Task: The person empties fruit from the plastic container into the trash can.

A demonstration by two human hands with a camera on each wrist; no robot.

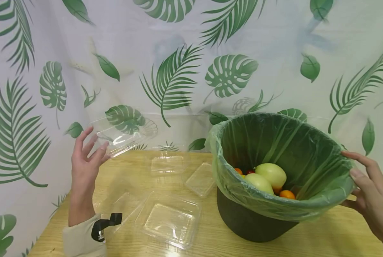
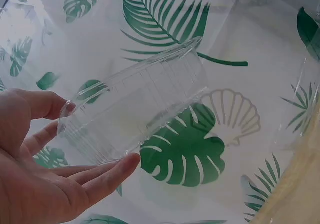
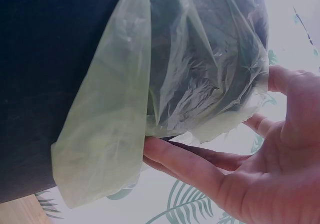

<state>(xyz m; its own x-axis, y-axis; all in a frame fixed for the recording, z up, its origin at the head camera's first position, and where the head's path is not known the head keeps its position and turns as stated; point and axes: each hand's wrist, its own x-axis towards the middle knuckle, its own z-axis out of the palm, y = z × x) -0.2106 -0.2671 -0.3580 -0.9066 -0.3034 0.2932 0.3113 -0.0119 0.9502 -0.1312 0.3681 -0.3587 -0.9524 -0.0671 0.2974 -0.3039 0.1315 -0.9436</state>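
My left hand (image 1: 87,162) holds a clear plastic clamshell box (image 1: 122,134) up off the table, gripping one end between thumb and fingers. In the left wrist view the box (image 2: 135,101) is tilted, and the patterned cloth shows through it. At the right, my right hand (image 1: 372,192) grips the edge of a dark bin (image 1: 253,221), which leans over on the table. A thin green plastic bag (image 1: 271,205) lines the bin and folds over its rim. In the right wrist view, my fingers (image 3: 185,166) reach beneath the bag's overhang.
Pale green melon-like fruits (image 1: 271,175) and a small orange fruit (image 1: 287,194) lie in the bin. Several clear boxes, one a clamshell (image 1: 170,221), another a shallow one (image 1: 201,179), rest on the wooden table (image 1: 114,178). Behind hangs a white leaf-print cloth (image 1: 120,32).
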